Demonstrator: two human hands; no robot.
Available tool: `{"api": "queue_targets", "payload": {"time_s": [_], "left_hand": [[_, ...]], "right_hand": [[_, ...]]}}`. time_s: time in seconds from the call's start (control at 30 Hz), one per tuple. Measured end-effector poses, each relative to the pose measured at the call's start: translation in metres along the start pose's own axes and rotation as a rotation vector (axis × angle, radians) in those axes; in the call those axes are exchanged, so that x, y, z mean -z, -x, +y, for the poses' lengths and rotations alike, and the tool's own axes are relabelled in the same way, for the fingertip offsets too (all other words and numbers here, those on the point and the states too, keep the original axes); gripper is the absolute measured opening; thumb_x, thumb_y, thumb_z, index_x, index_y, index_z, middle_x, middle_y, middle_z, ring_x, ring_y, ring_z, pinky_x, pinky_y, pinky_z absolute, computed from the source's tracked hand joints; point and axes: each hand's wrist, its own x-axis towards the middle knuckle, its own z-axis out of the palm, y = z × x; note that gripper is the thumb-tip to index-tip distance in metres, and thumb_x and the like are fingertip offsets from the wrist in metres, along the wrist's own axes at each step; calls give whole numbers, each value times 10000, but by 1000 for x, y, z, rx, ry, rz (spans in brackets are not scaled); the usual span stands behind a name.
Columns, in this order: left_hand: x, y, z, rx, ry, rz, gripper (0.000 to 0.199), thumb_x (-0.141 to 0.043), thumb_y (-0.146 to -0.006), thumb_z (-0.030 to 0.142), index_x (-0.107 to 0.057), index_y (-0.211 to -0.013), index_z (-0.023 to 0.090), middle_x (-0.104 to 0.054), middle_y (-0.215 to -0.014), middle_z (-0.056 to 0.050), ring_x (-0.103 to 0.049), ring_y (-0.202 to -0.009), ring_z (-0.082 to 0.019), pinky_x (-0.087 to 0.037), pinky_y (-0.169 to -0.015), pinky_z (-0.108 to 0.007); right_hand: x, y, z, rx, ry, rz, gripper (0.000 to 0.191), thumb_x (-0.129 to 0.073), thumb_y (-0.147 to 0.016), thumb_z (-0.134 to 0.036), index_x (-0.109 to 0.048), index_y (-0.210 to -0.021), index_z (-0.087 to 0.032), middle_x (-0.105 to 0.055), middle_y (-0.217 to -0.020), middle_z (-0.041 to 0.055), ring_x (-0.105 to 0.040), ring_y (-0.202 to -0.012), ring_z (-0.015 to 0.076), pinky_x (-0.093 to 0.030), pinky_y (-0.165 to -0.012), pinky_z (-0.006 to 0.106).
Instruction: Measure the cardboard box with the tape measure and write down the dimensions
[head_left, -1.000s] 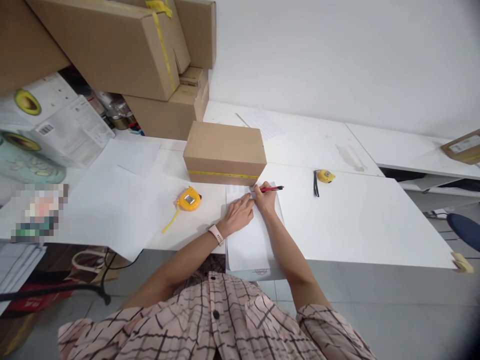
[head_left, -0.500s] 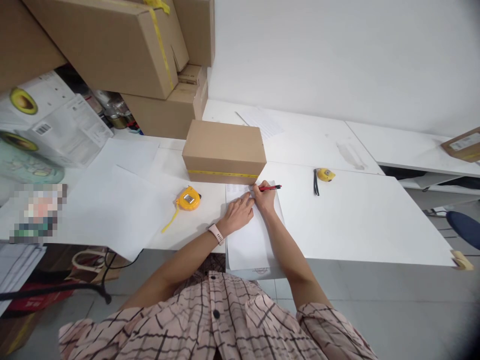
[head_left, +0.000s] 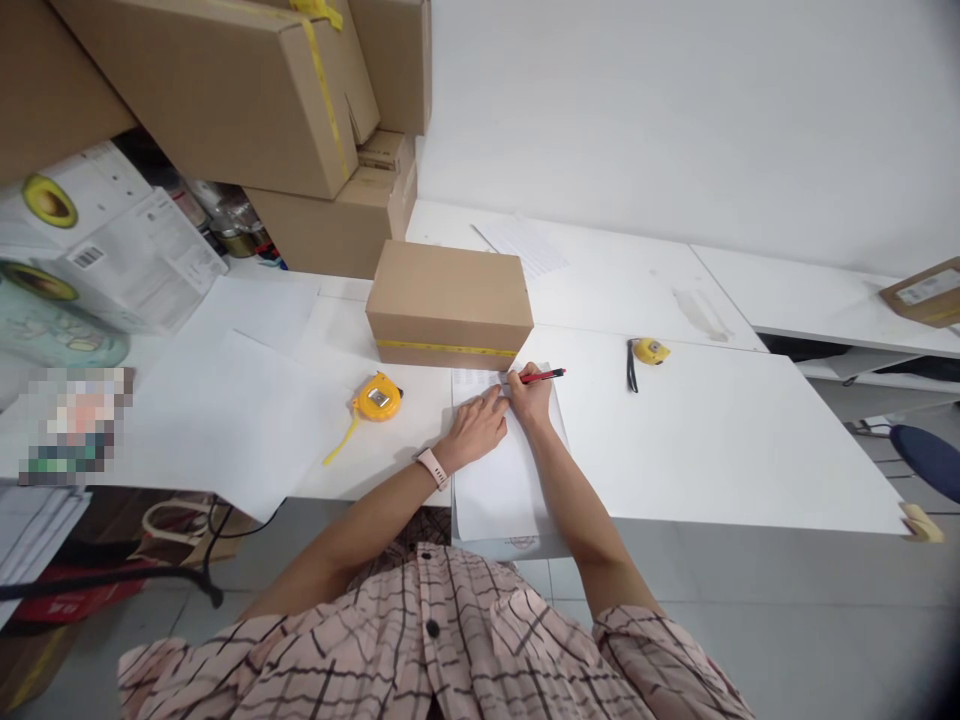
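The right hand point(head_left: 531, 398) is pinching a pen point(head_left: 546, 376) over the upper part of the paper point(head_left: 499, 500), its tip hiding from me behind the fingers. The left hand point(head_left: 478, 428) is lying palm down on the sheet, fingers extended. A box point(head_left: 450, 300) is sitting just beyond, an orange tape measure point(head_left: 377, 398) resting to the left.

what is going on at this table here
A person in a checked shirt holds a red and black pen in the right grip over the paper, apparently writing. The left grip lies spread on the same paper. Just beyond stands a cardboard box; one tape measure lies to the left, another to the right.
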Motion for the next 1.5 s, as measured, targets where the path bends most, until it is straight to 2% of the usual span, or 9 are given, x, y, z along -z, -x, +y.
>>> {"api": "queue_targets", "payload": {"time_s": [0.53,0.97,1.2,1.5], "left_hand": [[-4,-1,-2,-3,10,10,384,-450,-992,233,-554,-1361,202,-438,-1577,-126,-637,-1197,-283,-571,-907,-413],[0,0,0,7,20,-12,390,-457,-986,227,-561,-1361,197,-429,-1587,-125,-631,-1207,-289,-566,-919,-413],[2,0,0,6,14,-15,384,-449,-995,236,-553,-1362,201,-429,-1587,-116,-622,-1221,-281,-562,-926,-406],[4,0,0,1,2,-24,395,-436,-993,229,-548,-1370,187,-416,-1598,-116,-633,-1203,-285,-570,-907,-410]], "right_hand": [[1,1,-2,-16,-2,5,284,-580,-731,-247,-331,-595,-256,-376,-550,-65,-333,-560,127,-295,-556,291],[1,0,2,5,67,6,307,-573,-753,-290,-295,-625,-258,-351,-564,-65,-328,-562,128,-295,-552,289],[2,1,-1,-1,5,14,298,-578,-745,-249,-310,-617,-260,-360,-566,-67,-335,-562,131,-298,-571,296],[1,0,-2,-14,36,38,289,-570,-746,-225,-312,-620,-259,-358,-560,-71,-334,-564,133,-300,-577,296]]}}
